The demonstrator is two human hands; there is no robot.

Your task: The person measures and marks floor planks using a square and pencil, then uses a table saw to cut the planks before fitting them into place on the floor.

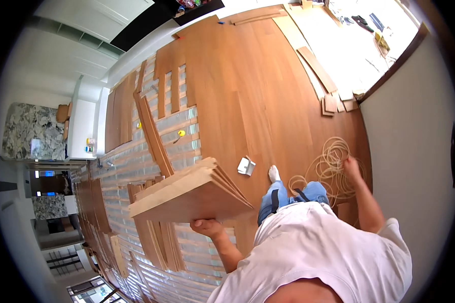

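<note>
My left hand [207, 228] is under the lower edge of a thick stack of wooden floorboards [202, 202], its fingers curled against the boards. The stack is tilted, its pale edges facing up, over the partly covered floor. At the right, my right hand [352, 165] is closed over a loose coil of beige hose or cord [333, 147]. Whether it grips a loop is hidden. A small open white box [246, 166] lies on the boards between the stack and my foot.
Laid brown boards [237, 81] cover the middle floor; battens over silvery insulation [177, 121] show at the left. Loose planks [154, 134] and a yellow tape measure [181, 133] lie there. Offcuts [330, 103] are piled by the bright doorway. A grey wall [404, 126] bounds the right.
</note>
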